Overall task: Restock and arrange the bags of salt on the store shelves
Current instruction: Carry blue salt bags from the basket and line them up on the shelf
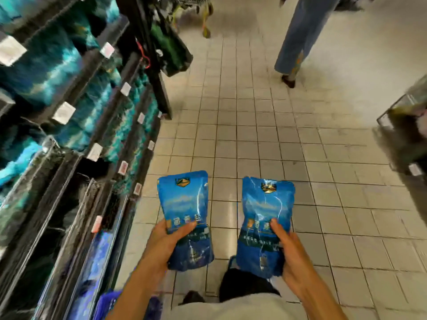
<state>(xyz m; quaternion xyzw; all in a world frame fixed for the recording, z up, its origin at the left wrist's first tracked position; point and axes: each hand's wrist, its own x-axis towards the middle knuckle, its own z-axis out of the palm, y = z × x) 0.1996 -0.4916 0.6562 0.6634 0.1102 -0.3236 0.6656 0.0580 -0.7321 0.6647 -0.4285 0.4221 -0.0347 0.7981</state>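
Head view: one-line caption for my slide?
Left hand and right hand each hold a blue salt bag beside stocked shelves.

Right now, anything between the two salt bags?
Nothing held there. In the head view, only bare floor tile shows between the left bag and the right bag.

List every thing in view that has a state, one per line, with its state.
Left hand: grips the left salt bag, thumb across its front.
Right hand: grips the right salt bag, thumb across its front.
Left salt bag: sealed, held over the floor, off the shelf.
Right salt bag: sealed, creased, held over the floor, off the shelf.
Shelves: upper rows stocked with blue-green bags, blurred.
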